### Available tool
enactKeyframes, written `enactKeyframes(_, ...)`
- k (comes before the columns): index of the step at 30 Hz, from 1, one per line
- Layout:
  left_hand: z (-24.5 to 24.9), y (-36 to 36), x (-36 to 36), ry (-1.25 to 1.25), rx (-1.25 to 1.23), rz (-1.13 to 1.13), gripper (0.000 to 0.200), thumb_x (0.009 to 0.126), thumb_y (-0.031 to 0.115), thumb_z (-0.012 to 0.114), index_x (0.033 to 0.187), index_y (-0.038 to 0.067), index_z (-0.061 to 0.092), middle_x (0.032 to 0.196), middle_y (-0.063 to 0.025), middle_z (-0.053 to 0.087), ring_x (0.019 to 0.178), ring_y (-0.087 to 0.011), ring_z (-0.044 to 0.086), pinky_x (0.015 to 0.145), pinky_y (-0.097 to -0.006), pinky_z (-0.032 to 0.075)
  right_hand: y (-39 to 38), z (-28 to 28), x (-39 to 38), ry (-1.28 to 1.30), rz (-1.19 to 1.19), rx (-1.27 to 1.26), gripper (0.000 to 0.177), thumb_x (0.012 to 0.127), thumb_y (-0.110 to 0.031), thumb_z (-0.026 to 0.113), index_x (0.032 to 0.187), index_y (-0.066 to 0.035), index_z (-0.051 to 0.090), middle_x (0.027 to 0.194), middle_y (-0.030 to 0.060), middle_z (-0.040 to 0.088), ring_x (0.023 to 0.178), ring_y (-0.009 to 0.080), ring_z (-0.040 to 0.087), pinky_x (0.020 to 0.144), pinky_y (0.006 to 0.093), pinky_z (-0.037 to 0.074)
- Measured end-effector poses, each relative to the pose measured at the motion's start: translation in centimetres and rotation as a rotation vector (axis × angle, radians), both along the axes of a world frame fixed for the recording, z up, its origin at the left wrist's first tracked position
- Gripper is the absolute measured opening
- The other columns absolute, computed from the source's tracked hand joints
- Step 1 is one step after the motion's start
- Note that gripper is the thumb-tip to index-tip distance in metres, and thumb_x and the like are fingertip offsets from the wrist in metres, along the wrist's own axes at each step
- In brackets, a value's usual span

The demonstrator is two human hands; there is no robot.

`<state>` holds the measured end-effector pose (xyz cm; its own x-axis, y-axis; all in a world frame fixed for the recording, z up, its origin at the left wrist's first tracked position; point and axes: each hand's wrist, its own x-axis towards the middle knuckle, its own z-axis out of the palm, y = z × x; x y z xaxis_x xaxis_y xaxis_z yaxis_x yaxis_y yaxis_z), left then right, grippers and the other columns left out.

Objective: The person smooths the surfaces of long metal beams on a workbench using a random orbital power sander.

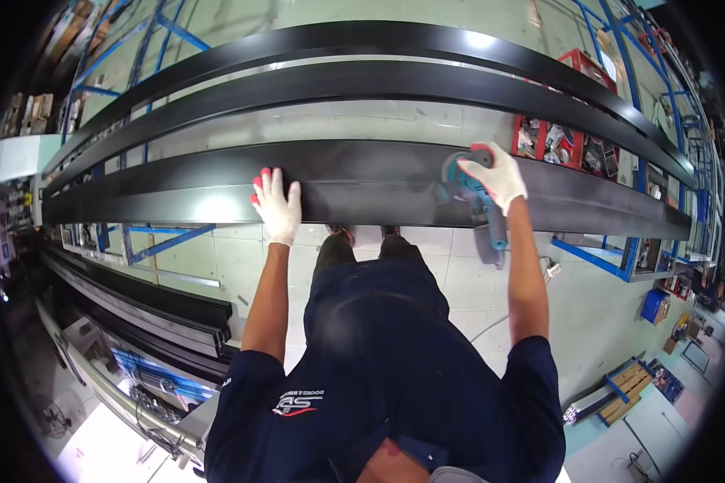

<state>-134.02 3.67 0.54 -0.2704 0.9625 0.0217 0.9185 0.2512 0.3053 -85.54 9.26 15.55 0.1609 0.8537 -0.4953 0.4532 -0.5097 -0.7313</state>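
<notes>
Across the front lies a long black metal profile (362,165) with a ridge along its length. My left hand (279,208), in a white glove with red fingertips, rests flat on it with fingers spread. In a matching glove, my right hand (499,177) is wrapped round the head of a teal handheld sander (483,211). Its round head is over the profile, and its body points back towards me past the near edge. The contact between disc and metal is partly hidden. Right of the sander, the black surface looks duller and greyer.
Two more black profiles (362,80) run parallel beyond. Blue metal stands (596,258) support the ends. Red bins (549,141) of parts stand under the right side. Stacked dark profiles (161,310) lie at lower left. A thin cable (491,326) trails on the tiled floor.
</notes>
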Motion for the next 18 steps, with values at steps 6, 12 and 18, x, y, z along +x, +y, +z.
enactKeyframes(6, 8.5, 1.2, 2.7, -0.712, -0.029, -0.370, 0.053, 0.111, 0.035, 0.070, 0.152, 0.002, 0.067, 0.153, -0.0249, 0.068, 0.144, -0.0404, 0.064, 0.122, -0.0462, 0.050, 4.3, -0.5, -17.3, -0.225, 0.285, 0.135, 0.078, 0.078, -0.069, 0.091, 0.129, -0.011, 0.081, 0.123, 0.0198, 0.080, 0.122, 0.0374, 0.075, 0.107, 0.0471, 0.058)
enactKeyframes(12, 11.7, 4.1, -6.8, -0.264, -0.084, -0.363, 0.049, 0.105, 0.032, 0.076, 0.144, 0.004, 0.068, 0.125, -0.0242, 0.074, 0.119, -0.0455, 0.072, 0.101, -0.0513, 0.060, 8.9, 0.2, -38.7, -0.242, 0.499, 0.159, 0.075, 0.080, -0.067, 0.089, 0.129, -0.010, 0.080, 0.127, 0.0198, 0.080, 0.127, 0.0373, 0.072, 0.108, 0.0486, 0.057)
enactKeyframes(18, 9.2, 6.1, -26.3, -0.159, -0.102, -0.324, 0.034, 0.098, 0.028, 0.081, 0.116, 0.001, 0.070, 0.103, -0.0247, 0.074, 0.098, -0.0474, 0.074, 0.088, -0.0569, 0.059, 10.5, 0.5, -58.2, -0.096, 0.593, 0.251, 0.072, 0.086, -0.065, 0.085, 0.131, -0.009, 0.079, 0.137, 0.0170, 0.079, 0.136, 0.0371, 0.068, 0.115, 0.0465, 0.057)
